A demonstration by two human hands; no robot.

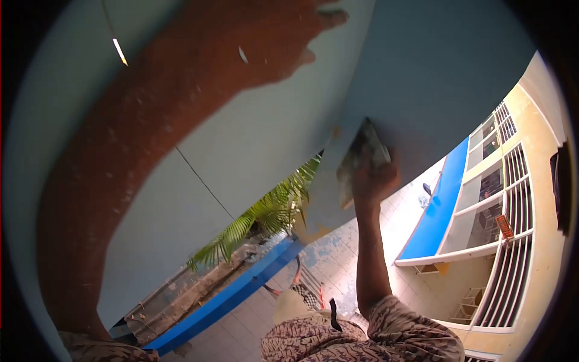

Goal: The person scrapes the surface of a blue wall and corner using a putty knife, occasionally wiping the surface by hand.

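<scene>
My right hand (377, 178) grips a flat, trowel-like tool (365, 145) smeared with pale material. The tool lies against the darker blue-grey face (440, 66) of a wall or column, near its corner. My left arm reaches up across the paler face (199, 163), spotted with white specks. At the top, my left hand (283, 45) rests on or close to that surface, fingers apart and partly cut off by the frame. Nothing shows in it. Below the tool, the surface has worn, yellowish patches.
Green palm fronds (265, 211) show behind the lower corner. A blue ledge (235, 295) borders a planter bed at lower left. On the right stands a yellow building (543, 181) with white window bars (512, 247), a blue band (443, 202) and a small orange sign (504, 227).
</scene>
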